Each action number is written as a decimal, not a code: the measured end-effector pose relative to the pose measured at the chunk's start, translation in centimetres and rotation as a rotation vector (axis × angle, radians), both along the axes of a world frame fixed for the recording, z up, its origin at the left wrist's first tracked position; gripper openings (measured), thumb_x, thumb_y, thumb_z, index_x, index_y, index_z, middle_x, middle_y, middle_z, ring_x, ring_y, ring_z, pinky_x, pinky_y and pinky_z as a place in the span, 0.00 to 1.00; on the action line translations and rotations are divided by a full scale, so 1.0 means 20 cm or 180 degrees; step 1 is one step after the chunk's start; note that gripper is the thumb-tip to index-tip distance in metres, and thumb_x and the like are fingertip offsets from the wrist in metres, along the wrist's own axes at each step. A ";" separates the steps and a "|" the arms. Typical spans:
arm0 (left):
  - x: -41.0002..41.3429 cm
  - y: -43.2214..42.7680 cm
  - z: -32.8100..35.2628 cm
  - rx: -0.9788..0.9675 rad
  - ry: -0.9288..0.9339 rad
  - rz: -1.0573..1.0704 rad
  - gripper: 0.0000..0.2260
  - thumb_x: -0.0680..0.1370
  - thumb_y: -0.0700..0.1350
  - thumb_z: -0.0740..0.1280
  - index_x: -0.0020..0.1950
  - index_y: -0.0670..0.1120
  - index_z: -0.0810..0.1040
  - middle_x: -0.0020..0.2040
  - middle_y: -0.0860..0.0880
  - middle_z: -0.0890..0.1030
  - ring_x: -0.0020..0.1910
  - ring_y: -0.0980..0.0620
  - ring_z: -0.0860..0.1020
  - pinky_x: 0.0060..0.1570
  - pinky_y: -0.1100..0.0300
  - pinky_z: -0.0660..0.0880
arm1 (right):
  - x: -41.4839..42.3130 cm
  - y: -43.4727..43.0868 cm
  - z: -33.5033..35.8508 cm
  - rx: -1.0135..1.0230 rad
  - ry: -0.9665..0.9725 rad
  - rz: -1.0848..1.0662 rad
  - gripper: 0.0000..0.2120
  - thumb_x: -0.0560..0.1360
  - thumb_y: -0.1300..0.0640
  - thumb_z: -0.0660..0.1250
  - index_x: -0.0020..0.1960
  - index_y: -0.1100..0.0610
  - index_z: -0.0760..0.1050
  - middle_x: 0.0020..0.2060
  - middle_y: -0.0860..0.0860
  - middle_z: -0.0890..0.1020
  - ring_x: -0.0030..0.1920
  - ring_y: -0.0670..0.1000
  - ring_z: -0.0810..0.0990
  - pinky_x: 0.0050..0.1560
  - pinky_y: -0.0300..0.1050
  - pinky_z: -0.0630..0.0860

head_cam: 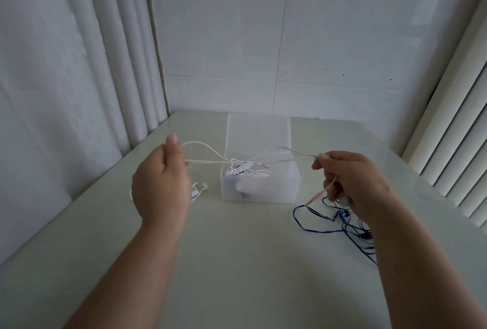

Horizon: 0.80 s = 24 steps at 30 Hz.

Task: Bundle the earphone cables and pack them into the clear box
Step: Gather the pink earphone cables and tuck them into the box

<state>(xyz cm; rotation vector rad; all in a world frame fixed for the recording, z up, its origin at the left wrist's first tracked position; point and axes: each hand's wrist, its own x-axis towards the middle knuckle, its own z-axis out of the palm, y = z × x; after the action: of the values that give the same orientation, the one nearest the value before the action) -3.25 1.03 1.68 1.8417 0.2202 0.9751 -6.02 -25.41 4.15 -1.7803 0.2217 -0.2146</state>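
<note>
A white earphone cable (208,150) stretches in the air between my two hands, in front of the clear box (259,189). My left hand (160,183) grips one end with the thumb up; white earbuds (199,189) dangle beside it. My right hand (350,183) pinches the other end, and the pinkish plug (315,197) hangs below its fingers. The open-topped box stands mid-table and holds white bundled cables (243,169). A dark blue earphone cable (340,223) lies loose on the table under my right hand.
The pale table (237,249) meets a tiled wall (290,52) behind the box. A white curtain (66,78) hangs at the left, and slatted blinds (453,144) stand at the right.
</note>
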 end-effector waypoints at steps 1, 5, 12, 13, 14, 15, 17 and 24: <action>-0.01 0.00 0.00 0.0218 0.0105 0.0037 0.25 0.81 0.57 0.53 0.36 0.42 0.76 0.31 0.49 0.78 0.35 0.43 0.75 0.36 0.52 0.70 | 0.00 0.00 0.00 0.0064 -0.0058 -0.0058 0.12 0.80 0.59 0.62 0.41 0.61 0.78 0.27 0.53 0.72 0.23 0.51 0.71 0.24 0.41 0.68; 0.00 -0.02 0.00 0.1275 0.0996 -0.0062 0.17 0.76 0.48 0.61 0.33 0.38 0.69 0.26 0.43 0.71 0.31 0.39 0.69 0.30 0.54 0.65 | 0.02 0.00 0.00 0.0441 -0.0203 -0.0150 0.13 0.81 0.60 0.60 0.41 0.62 0.77 0.28 0.53 0.80 0.28 0.54 0.80 0.31 0.46 0.68; 0.01 -0.03 -0.08 0.2768 0.1404 -0.0195 0.08 0.73 0.45 0.64 0.49 0.53 0.79 0.48 0.50 0.81 0.50 0.44 0.78 0.48 0.54 0.69 | 0.01 0.05 0.00 0.0908 -0.0229 0.0445 0.10 0.80 0.63 0.60 0.42 0.63 0.75 0.27 0.52 0.66 0.24 0.47 0.58 0.24 0.39 0.55; 0.02 -0.03 -0.09 0.2866 0.1178 -0.0138 0.11 0.72 0.44 0.64 0.52 0.53 0.79 0.49 0.49 0.80 0.51 0.43 0.78 0.49 0.53 0.69 | 0.00 0.07 -0.01 0.0777 -0.0211 0.0525 0.10 0.79 0.62 0.60 0.40 0.62 0.74 0.26 0.51 0.63 0.24 0.48 0.56 0.26 0.40 0.54; 0.02 -0.04 -0.10 0.2739 0.0828 -0.0225 0.12 0.72 0.43 0.64 0.53 0.52 0.80 0.48 0.48 0.81 0.50 0.42 0.79 0.48 0.52 0.70 | 0.00 0.09 -0.01 0.0613 -0.0201 0.0590 0.11 0.79 0.60 0.61 0.39 0.61 0.74 0.26 0.50 0.62 0.24 0.48 0.56 0.26 0.40 0.54; 0.03 -0.06 -0.10 0.2405 0.0422 -0.0434 0.13 0.71 0.44 0.64 0.53 0.50 0.80 0.47 0.48 0.81 0.49 0.43 0.80 0.49 0.51 0.71 | -0.01 0.12 -0.01 0.0437 -0.0202 0.0647 0.11 0.79 0.58 0.62 0.39 0.60 0.74 0.25 0.50 0.61 0.23 0.48 0.56 0.26 0.39 0.55; 0.00 -0.11 -0.08 0.1319 0.0096 -0.1354 0.16 0.71 0.52 0.64 0.56 0.51 0.80 0.50 0.53 0.82 0.52 0.52 0.80 0.54 0.56 0.73 | -0.01 0.16 -0.01 0.0159 -0.0246 0.0728 0.12 0.79 0.55 0.64 0.39 0.59 0.75 0.22 0.49 0.62 0.21 0.49 0.58 0.23 0.38 0.59; -0.05 -0.23 -0.11 0.1457 0.0515 -0.2299 0.34 0.62 0.69 0.67 0.66 0.60 0.70 0.62 0.62 0.73 0.64 0.61 0.69 0.62 0.63 0.65 | -0.04 0.21 0.00 -0.0138 -0.0442 0.1005 0.13 0.79 0.53 0.64 0.37 0.55 0.78 0.21 0.49 0.65 0.21 0.48 0.61 0.27 0.40 0.63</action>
<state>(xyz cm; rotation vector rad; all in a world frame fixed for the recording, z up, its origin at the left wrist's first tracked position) -4.18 -3.63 -0.56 2.1691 -0.5873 0.3797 -6.88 -21.18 4.19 -1.8075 -0.1645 -0.1159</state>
